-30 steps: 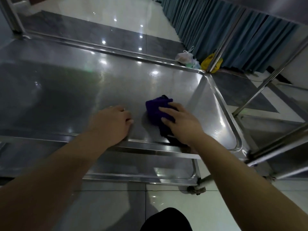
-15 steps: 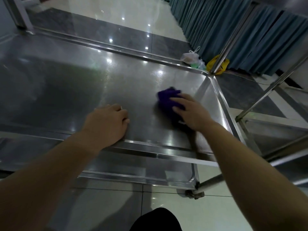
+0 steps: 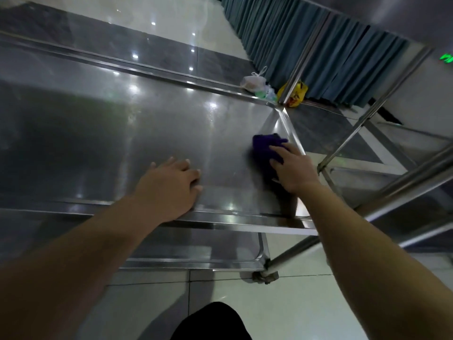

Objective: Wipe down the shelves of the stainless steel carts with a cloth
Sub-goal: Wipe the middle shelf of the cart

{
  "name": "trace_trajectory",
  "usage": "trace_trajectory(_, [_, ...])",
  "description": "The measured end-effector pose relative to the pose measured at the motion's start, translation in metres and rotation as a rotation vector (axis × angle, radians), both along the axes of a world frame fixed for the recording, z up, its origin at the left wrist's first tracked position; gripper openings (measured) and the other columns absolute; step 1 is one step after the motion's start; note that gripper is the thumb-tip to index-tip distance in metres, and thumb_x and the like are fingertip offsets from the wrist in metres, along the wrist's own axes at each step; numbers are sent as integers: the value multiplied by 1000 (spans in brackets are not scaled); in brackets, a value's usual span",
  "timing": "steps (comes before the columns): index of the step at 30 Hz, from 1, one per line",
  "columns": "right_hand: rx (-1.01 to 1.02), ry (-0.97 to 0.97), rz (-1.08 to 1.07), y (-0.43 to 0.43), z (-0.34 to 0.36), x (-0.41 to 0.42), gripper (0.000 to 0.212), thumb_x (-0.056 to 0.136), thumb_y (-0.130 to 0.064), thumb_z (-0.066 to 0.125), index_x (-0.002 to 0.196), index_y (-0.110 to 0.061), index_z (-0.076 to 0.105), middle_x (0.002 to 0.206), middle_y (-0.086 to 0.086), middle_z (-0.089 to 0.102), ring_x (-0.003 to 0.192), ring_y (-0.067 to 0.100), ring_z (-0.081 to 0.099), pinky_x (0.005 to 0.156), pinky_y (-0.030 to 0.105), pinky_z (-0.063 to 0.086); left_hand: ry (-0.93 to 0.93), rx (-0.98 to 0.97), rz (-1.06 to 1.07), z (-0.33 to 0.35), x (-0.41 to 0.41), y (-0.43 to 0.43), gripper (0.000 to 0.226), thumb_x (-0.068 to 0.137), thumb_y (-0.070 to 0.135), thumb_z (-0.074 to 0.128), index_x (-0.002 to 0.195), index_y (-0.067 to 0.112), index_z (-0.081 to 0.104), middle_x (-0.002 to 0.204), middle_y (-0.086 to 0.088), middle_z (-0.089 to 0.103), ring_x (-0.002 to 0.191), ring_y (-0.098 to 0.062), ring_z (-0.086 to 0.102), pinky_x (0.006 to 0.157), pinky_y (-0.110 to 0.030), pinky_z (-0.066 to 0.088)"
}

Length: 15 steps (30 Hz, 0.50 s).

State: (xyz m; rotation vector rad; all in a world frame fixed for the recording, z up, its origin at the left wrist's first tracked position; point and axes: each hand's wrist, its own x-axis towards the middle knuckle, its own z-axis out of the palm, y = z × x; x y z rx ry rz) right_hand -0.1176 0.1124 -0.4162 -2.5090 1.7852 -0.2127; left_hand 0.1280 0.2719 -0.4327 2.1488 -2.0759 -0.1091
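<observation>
Just beyond the shelf (image 3: 147, 123) corner, bags (image 3: 253, 82) lie beside curtains (image 3: 318, 45).

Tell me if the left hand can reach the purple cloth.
Probably yes. The left hand lies flat on the stainless steel top shelf, with only bare shelf between it and the bunched purple cloth; the right hand presses on the cloth's near part.

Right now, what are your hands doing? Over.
Left hand flat on top shelf. Right hand pressing purple cloth. Raised rim right beside cloth.
</observation>
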Motion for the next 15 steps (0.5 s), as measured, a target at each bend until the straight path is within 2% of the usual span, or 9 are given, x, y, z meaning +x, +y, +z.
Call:
trace_trajectory(2, [-3, 30, -272, -10, 3, -3, 43, 96, -39, 39, 138, -34, 37, 147, 2, 28, 123, 41, 38, 100, 53, 31, 34, -29, 3, 0, 0, 0, 42, 90, 44, 43, 128, 27, 53, 143, -1, 43, 132, -29, 38, 105, -53, 32])
trace_trajectory(4, [-23, 55, -334, -5, 2, 14, 42, 95, -39, 39, 136, -30, 38, 143, 8, 30, 120, 45, 38, 96, 56, 31, 33, -35, 2, 0, 0, 0, 41, 90, 43, 44, 125, 25, 55, 139, -3, 46, 128, -31, 42, 103, -54, 34])
trace_trajectory(5, [-31, 48, -280, 1, 1, 23, 42, 94, -40, 39, 135, -30, 38, 142, 8, 32, 119, 45, 39, 95, 55, 33, 18, -39, 1, 0, 1, 0, 41, 90, 42, 43, 125, 25, 55, 138, -3, 47, 126, -31, 43, 102, -54, 35])
trace_trajectory(8, [-36, -14, 60, 29, -8, 26, 43, 92, -43, 44, 135, -36, 41, 144, -2, 33, 121, 31, 43, 97, 46, 39, 11, -83, 5, -4, 4, 4, 41, 90, 42, 42, 124, 24, 57, 135, -4, 50, 123, -30, 45, 101, -55, 36])
trace_trajectory(10, [-47, -27, 132, 40, -10, 4, 43, 93, -42, 46, 135, -39, 41, 144, -7, 34, 121, 26, 43, 98, 43, 39, 10, -106, -3, -4, 5, 6, 41, 89, 42, 43, 122, 23, 58, 133, -5, 52, 120, -31, 47, 99, -56, 38])
trace_trajectory(11, [-33, -5, 31, 40, -7, -8, 43, 94, -41, 45, 136, -40, 39, 145, -6, 33, 120, 27, 43, 97, 43, 39, 12, -102, -11, -5, 5, 6, 41, 90, 42, 43, 122, 22, 58, 133, -6, 52, 121, -32, 47, 98, -56, 39])
trace_trajectory(13, [22, 65, -320, 41, 5, -21, 43, 95, -42, 42, 137, -38, 35, 146, 0, 29, 118, 34, 42, 95, 46, 37, 5, -77, -14, -5, 3, 4, 42, 91, 43, 39, 124, 23, 56, 136, -7, 50, 124, -33, 45, 100, -56, 37])
trace_trajectory(14, [52, 85, -418, 45, 7, -19, 43, 95, -41, 40, 137, -35, 34, 145, 4, 27, 118, 37, 41, 95, 48, 35, -5, -66, -9, -5, 2, 3, 43, 92, 43, 37, 125, 23, 54, 137, -7, 48, 125, -33, 43, 101, -56, 35])
trace_trajectory(15, [70, 86, -417, 53, 8, -11, 44, 95, -41, 40, 137, -33, 33, 145, 7, 26, 117, 39, 41, 95, 50, 36, -11, -65, -5, -5, 1, 3, 43, 92, 43, 36, 126, 23, 53, 137, -7, 48, 125, -34, 43, 102, -56, 34])
